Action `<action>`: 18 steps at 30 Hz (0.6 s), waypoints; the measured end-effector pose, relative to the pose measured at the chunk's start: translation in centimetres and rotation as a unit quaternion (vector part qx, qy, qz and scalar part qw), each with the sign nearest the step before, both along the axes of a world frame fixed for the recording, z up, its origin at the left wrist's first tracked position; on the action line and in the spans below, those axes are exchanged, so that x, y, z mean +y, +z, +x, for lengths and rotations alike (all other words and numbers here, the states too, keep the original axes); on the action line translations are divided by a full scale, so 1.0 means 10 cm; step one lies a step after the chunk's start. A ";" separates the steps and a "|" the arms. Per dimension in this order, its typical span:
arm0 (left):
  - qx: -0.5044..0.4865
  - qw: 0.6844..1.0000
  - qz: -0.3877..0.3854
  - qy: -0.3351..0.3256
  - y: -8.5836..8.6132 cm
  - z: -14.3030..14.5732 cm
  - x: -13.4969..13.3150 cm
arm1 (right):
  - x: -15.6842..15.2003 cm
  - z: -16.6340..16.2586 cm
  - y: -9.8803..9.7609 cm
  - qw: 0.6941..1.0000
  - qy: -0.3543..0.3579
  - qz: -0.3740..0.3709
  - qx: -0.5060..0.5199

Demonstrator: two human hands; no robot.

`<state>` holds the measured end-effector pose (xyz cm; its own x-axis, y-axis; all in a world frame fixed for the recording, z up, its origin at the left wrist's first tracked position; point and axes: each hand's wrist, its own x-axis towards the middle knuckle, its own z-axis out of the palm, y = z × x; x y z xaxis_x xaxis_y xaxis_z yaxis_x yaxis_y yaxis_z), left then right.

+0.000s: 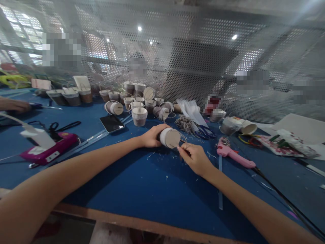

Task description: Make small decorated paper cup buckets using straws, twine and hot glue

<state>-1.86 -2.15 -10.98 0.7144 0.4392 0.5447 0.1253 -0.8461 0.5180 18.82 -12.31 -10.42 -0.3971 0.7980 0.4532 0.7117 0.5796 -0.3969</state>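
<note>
A small paper cup (170, 138), white at its band and brownish further back, is tipped on its side just above the blue tabletop. Its pale round end faces me. My left hand (154, 136) wraps round it from the left. At the cup's lower right edge my right hand (193, 156) is closed in a pinch. Some thin dark piece shows by its fingers, too small to name. Behind my hands lie a tangled bundle of grey twine (185, 124) and blue-handled scissors (205, 132). A pink glue gun (235, 154) rests right of my right hand.
Several small cups with loop handles (139, 116) stand or lie at the back. A phone (112, 123) and a purple power strip (52, 150) lie left. Clear glue sticks (220, 183) lie about. Another person's hand (15, 104) is at far left. Perforated metal panels rise behind.
</note>
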 end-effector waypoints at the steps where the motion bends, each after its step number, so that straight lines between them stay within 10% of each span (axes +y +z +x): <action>1: 0.000 1.000 0.002 -0.002 0.00 0.00 0.00 | -0.01 0.00 0.01 1.000 -0.012 -0.013 0.000; 18: 0.020 0.994 0.096 -0.041 0.02 -0.01 -0.04 | -0.02 0.11 -0.08 0.990 -0.036 0.021 0.137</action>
<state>-1.93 -2.52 -10.82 0.7662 0.2699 0.5831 0.0691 -0.9369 0.3427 19.95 -12.50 -11.23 -0.1978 0.7980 0.5693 0.6198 0.5517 -0.5581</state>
